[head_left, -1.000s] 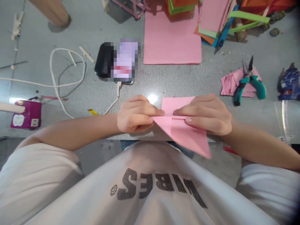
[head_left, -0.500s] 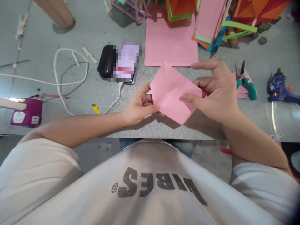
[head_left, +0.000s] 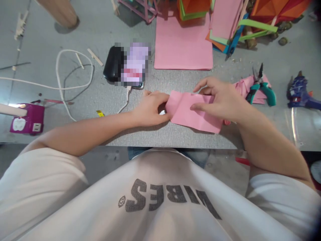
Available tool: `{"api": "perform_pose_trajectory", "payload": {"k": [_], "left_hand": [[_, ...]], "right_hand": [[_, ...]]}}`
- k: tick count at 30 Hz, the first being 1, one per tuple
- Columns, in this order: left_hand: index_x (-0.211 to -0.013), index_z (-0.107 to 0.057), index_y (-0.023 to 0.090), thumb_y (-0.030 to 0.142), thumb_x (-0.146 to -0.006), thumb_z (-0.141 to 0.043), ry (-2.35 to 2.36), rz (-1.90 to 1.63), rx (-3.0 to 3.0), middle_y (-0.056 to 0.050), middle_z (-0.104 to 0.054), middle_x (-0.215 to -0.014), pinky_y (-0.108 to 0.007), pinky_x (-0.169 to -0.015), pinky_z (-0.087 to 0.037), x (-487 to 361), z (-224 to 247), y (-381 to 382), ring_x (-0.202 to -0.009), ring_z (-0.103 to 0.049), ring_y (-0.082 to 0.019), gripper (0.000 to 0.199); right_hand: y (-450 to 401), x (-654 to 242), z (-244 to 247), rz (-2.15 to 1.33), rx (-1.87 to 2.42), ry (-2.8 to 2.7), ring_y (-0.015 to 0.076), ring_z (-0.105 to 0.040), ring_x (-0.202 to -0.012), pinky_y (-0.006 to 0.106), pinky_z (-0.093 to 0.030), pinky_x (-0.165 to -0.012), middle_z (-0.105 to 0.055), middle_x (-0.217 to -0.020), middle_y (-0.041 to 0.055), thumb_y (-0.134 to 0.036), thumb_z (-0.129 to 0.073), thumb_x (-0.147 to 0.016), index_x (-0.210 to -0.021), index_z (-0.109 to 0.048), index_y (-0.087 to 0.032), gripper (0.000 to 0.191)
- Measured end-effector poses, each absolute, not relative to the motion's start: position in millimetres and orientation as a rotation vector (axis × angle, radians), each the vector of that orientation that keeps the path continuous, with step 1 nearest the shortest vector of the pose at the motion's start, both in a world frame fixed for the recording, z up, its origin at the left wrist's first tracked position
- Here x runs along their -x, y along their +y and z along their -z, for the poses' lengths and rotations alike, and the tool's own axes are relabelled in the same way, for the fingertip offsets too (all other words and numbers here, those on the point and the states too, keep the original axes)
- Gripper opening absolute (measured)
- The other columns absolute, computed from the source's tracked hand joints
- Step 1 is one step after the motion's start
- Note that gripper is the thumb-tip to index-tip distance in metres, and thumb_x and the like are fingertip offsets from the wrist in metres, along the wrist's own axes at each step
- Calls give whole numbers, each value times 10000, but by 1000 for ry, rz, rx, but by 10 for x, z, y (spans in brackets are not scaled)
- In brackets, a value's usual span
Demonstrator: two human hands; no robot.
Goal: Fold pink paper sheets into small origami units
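Observation:
A folded pink paper [head_left: 192, 112] lies low over the grey table between my hands, creased, with its long side roughly level. My left hand [head_left: 152, 107] pinches its left corner between thumb and fingers. On the right, my right hand [head_left: 218, 100] grips the paper, thumb on top and the other fingers curled behind its upper edge. A stack of flat pink sheets [head_left: 183, 47] rests just beyond the paper.
Teal-handled pliers [head_left: 261, 87] lie on pink scraps to the right, with a blue glue gun [head_left: 299, 91] farther right. A black case [head_left: 112, 64], a phone [head_left: 136, 63] and a looped white cable [head_left: 57, 72] are on the left. Coloured papers [head_left: 225, 20] stand at the back.
The pink paper has turned and come down closer to the table. My left hand has rolled over to pinch its corner from above, and my right hand has shifted toward me.

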State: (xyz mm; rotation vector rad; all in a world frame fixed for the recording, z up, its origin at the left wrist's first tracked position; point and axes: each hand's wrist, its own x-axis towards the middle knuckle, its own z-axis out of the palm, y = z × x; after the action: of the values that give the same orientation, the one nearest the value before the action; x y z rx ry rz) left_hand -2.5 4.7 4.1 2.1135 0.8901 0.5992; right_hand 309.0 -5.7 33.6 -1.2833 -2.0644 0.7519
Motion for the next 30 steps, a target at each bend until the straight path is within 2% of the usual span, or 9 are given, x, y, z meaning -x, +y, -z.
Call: {"api": "perform_pose_trajectory", "payload": {"k": [4,5,7,9,12,17,24,27,30], "left_hand": [[-745,-509,223,369,-884,-799,1089,-469,-2289,-56,-692,-953,-577,-1029,-445,4,-136,25,-1060,-631,-300,353],[-744,-511,220,377,-883,-805,1101,-461,-2288,-63,-702,-980,-585,-1035,-434,1,-145,18,-1087,-631,-311,361],[-743,-530,214,389,-885,-819,1087,-441,-2273,-73,-726,-1035,-600,-1047,-415,5,-154,16,-1132,-631,-328,367],[-753,-583,208,394,-886,-840,1031,-424,-2256,-77,-757,-1108,-614,-1069,-397,17,-161,30,-1174,-630,-341,344],[-775,-694,210,425,-885,-887,918,-378,-2244,-68,-779,-1192,-627,-1105,-364,38,-172,64,-1234,-621,-356,309],[-917,-854,261,543,-927,-916,833,-311,-2254,-64,-765,-1239,-640,-1156,-316,48,-153,88,-1315,-586,-381,288],[-872,-790,223,594,-1004,-842,888,-367,-2338,-101,-730,-1189,-679,-1176,-317,20,-91,6,-1294,-547,-391,397],[-843,-744,217,539,-980,-842,925,-360,-2361,-111,-724,-1166,-687,-1166,-342,-2,-112,-22,-1278,-548,-396,364],[-843,-733,216,462,-952,-837,936,-338,-2362,-114,-732,-1179,-687,-1160,-355,-17,-145,-33,-1274,-555,-397,288]], "right_hand": [[-124,-2964,-221,-176,1127,-2411,321,-719,-1089,490,-533,-926,-807,-1185,109,-329,-839,-1030,-1018,-781,-242,106],[-155,-2926,-211,-61,1017,-2468,317,-708,-1114,491,-508,-948,-805,-1196,108,-284,-790,-1059,-999,-780,-238,76],[-211,-2863,-195,10,778,-2595,280,-704,-1075,460,-475,-927,-812,-1142,78,-218,-712,-1105,-991,-786,-241,137],[-240,-2830,-173,-62,614,-2695,241,-698,-990,422,-452,-863,-818,-1083,54,-206,-664,-1144,-1005,-799,-244,198],[-232,-2828,-132,-197,548,-2714,237,-710,-976,404,-459,-823,-834,-1115,65,-250,-653,-1174,-1074,-834,-246,207],[-227,-2837,-170,-353,571,-2752,283,-740,-1112,441,-548,-917,-826,-1254,104,-271,-654,-1173,-1242,-853,-278,210],[-247,-2868,-233,-505,560,-2772,289,-762,-1133,415,-607,-869,-799,-1364,140,-231,-612,-1160,-1284,-855,-263,274],[-239,-2899,-239,-630,572,-2732,310,-761,-1204,453,-635,-939,-789,-1408,142,-222,-644,-1125,-1343,-867,-297,321],[-247,-2901,-282,-724,586,-2746,301,-764,-1194,461,-640,-952,-779,-1428,130,-172,-634,-1087,-1374,-870,-330,403]]}}
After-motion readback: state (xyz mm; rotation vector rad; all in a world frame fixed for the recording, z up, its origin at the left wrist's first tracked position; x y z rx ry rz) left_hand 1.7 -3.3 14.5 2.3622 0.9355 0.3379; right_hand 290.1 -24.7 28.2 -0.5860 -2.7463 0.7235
